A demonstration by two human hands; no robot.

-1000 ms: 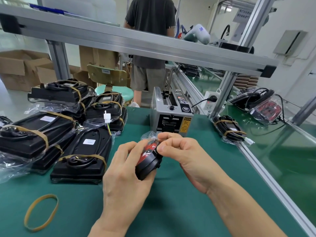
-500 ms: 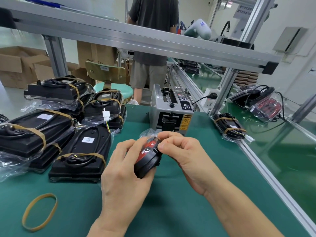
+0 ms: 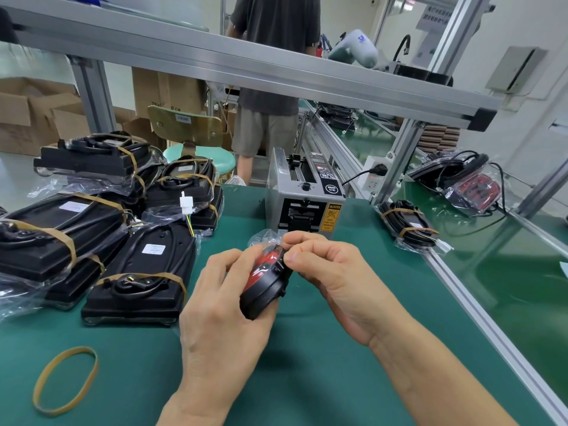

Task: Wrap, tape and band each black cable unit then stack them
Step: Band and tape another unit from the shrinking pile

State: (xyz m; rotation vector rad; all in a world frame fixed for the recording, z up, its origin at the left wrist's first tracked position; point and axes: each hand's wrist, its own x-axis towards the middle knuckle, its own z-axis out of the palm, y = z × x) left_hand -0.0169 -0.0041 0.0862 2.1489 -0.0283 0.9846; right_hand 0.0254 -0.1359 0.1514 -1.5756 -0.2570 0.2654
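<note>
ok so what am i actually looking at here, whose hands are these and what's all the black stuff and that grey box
There is no robot here. The picture comes from a camera worn on a person's head, looking down at their own two hands over a green work mat.

The left hand grips a black unit with a red lens, held up on edge. The right hand pinches the clear plastic wrap at its top.

On the left sits a pile of finished units, each black, bagged in plastic and bound with tan rubber bands. One spare rubber band lies loose near the front. The grey box behind the hands looks like a tape dispenser. A banded cable bundle lies to the right. Another person stands beyond the bench.
</note>
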